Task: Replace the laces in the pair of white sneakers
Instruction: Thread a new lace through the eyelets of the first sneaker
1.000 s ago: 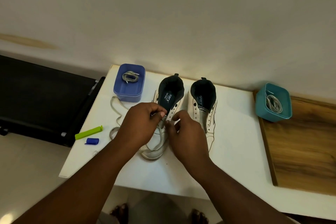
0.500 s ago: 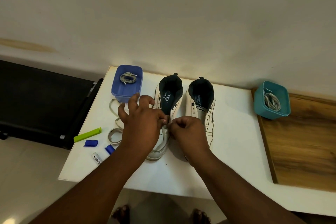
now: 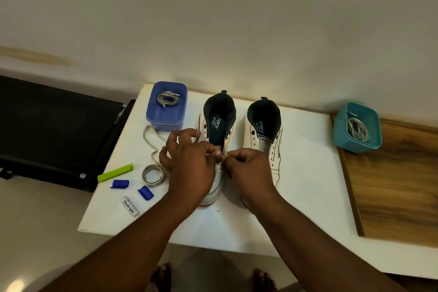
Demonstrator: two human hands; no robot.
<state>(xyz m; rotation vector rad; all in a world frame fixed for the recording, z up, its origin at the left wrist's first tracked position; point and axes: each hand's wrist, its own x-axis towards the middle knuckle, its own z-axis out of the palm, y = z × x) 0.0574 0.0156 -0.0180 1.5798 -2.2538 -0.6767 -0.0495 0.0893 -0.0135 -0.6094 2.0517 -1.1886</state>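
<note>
Both hands (left hand [image 3: 189,163], right hand [image 3: 248,168]) pinch the left sneaker's [image 3: 216,130] lace [image 3: 151,147].

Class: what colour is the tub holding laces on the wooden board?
Teal plastic tub, clearest in the head view.

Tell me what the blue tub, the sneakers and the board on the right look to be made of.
Blue tub: likely moulded plastic, going by its uniform colour, rounded corners and soft sheen. Sneakers, left and right: white uppers that look like smooth leather or synthetic, with stitched panels and punched eyelets; dark padded fabric lining. Board: wood or wood-look laminate, with brown grain streaks and a matte finish.
</note>
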